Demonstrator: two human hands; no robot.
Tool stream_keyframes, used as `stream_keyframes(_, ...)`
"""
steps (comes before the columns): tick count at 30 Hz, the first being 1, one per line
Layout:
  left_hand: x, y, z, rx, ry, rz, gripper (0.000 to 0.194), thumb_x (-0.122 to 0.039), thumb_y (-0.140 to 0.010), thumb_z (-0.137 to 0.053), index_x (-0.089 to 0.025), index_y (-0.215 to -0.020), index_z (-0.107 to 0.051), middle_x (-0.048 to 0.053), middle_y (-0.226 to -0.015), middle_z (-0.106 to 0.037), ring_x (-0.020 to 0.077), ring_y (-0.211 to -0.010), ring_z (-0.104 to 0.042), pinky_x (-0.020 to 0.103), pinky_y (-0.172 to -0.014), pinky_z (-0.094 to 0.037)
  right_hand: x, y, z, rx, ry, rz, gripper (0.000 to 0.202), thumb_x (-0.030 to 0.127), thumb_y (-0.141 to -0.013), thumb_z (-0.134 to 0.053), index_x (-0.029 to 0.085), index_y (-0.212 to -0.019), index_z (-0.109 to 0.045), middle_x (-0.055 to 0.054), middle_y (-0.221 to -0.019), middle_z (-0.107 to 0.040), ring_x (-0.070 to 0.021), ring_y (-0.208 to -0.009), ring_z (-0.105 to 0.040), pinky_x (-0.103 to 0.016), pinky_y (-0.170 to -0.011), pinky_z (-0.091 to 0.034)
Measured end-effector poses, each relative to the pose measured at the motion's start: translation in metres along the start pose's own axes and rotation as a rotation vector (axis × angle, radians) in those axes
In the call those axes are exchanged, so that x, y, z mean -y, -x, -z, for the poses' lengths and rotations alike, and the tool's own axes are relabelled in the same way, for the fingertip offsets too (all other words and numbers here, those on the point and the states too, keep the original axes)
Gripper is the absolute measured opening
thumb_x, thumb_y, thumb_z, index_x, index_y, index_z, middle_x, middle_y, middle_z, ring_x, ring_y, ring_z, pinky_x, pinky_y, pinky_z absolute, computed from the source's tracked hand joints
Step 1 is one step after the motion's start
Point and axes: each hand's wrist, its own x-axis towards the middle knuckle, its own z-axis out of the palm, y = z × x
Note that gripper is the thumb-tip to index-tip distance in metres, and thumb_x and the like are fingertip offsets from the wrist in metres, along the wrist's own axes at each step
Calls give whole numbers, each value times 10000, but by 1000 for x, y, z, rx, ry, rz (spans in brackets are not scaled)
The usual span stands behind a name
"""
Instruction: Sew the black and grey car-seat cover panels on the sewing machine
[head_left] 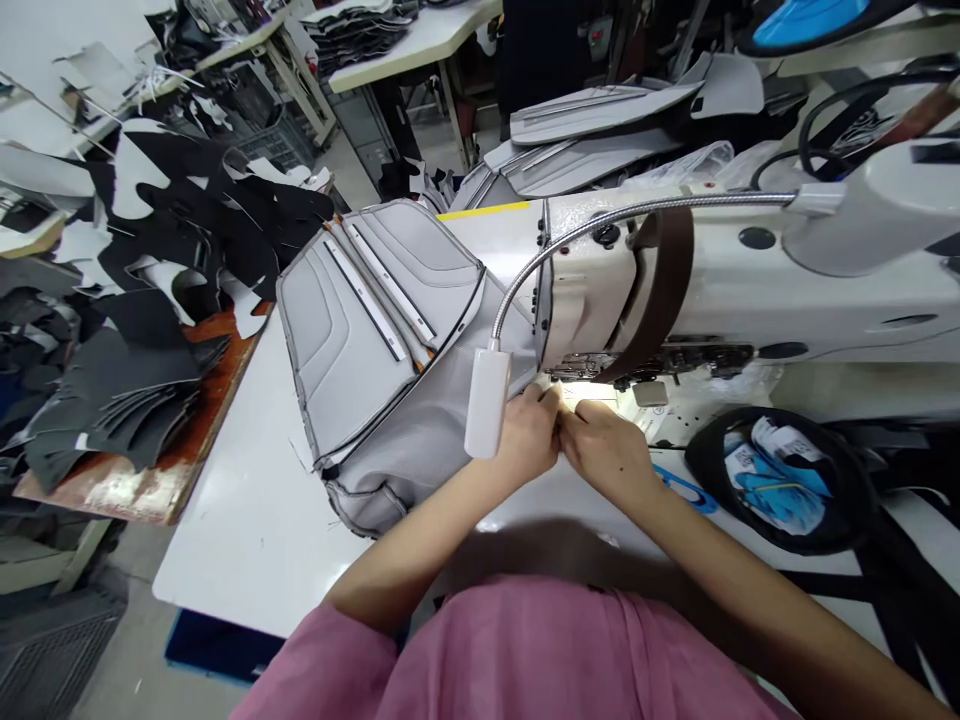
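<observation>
A grey stitched seat cover (pixel 420 420) with dark edging and two pale strips drapes over the white table, and its right end runs to the sewing machine (pixel 720 270). Close in front of the machine's lit needle area, my left hand (pixel 531 432) is closed on the edge of the cover. Right beside it, almost touching, my right hand (pixel 609 448) has its fingers pinched together. What lies between those fingers is hidden. The white lamp head (pixel 487 403) on a bendy metal neck hangs in front of my left wrist.
On the right stands a black round container (pixel 780 480) with blue and white items inside. Blue scissors handles (pixel 684 490) lie beside my right forearm. Dark cut pieces (pixel 127 390) are stacked on a wooden board at left. More grey panels (pixel 592 140) lie behind the machine.
</observation>
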Motion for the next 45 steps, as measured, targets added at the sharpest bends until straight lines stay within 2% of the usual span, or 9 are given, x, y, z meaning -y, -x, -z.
stream_keyframes(3, -4, 4, -5, -16, -50, 34, 239, -118, -824, -451, -116, -1011, -600, 139, -1014, -588, 256, -894, -596, 376, -765, -502, -6, -4, 1, 35, -50, 43, 240, 224, -898, -421, 140, -831, -635, -64, -770, -584, -158, -687, -502, -288, -561, -234)
stream_keyframes(10, -4, 1, -13, -66, -68, 68, 186, -153, -813, -477, -122, -960, -588, 145, -1010, -565, 244, -859, -588, 355, -717, -507, -10, -3, -7, 3, -159, 44, 268, 228, -885, -404, 150, -958, -650, -35, -756, -606, -138, -651, -535, -282, -565, -264)
stream_keyframes(15, 3, -2, 2, -53, 74, 59, 282, -145, -705, -565, -148, -987, -580, 137, -1037, -561, 238, -897, -584, 343, -760, -513, -11, -4, -7, -27, -189, 13, 378, 217, -880, -398, 167, -1210, -574, -32, -802, -638, -153, -679, -572, -285, -568, -278)
stream_keyframes(18, 6, -6, 15, -40, 218, 37, 189, -176, -724, -568, -179, -905, -625, 102, -981, -607, 223, -915, -591, 332, -797, -511, -11, -3, -7, -39, -211, 30, 367, 217, -870, -407, 151, -1186, -580, -33, -807, -644, -155, -688, -579, -284, -573, -279)
stream_keyframes(22, 5, -21, 17, -111, 281, 236, 144, -201, -796, -530, -163, -770, -667, 81, -846, -675, 217, -890, -618, 329, -815, -493, -12, -3, -7, -3, -182, 52, 288, 246, -895, -379, 143, -943, -644, -32, -737, -624, -149, -638, -563, -293, -559, -249)
stream_keyframes(25, 5, -32, 10, -129, 255, 326, 135, -155, -769, -525, -150, -735, -656, 88, -794, -688, 219, -841, -638, 318, -776, -487, -11, -4, -6, 14, -145, 77, 314, 250, -906, -362, 134, -1021, -630, -39, -751, -635, -157, -645, -575, -294, -545, -225)
stream_keyframes(34, 8, -40, -2, -164, 71, 332, 263, -154, -782, -484, -112, -1015, -598, 132, -866, -673, 259, -842, -644, 337, -726, -483, -3, -8, -7, -10, -79, 39, 341, 237, -899, -370, 98, -1123, -588, -71, -816, -675, -178, -671, -613, -304, -533, -250)
stream_keyframes(38, 9, -45, -3, -198, 68, 292, 305, -132, -779, -477, -127, -1064, -587, 133, -944, -673, 256, -902, -643, 327, -768, -490, 0, -8, -13, -63, -84, 22, 401, 233, -916, -349, 92, -1250, -521, -69, -796, -672, -178, -699, -621, -299, -535, -275)
stream_keyframes(45, 16, -51, -6, -244, 11, 227, 353, -111, -766, -453, -127, -1087, -599, 137, -980, -672, 258, -891, -648, 313, -739, -495, -1, -8, -16, -70, -76, 37, 390, 243, -936, -326, 80, -1215, -545, -76, -830, -670, -171, -713, -620, -284, -543, -293)
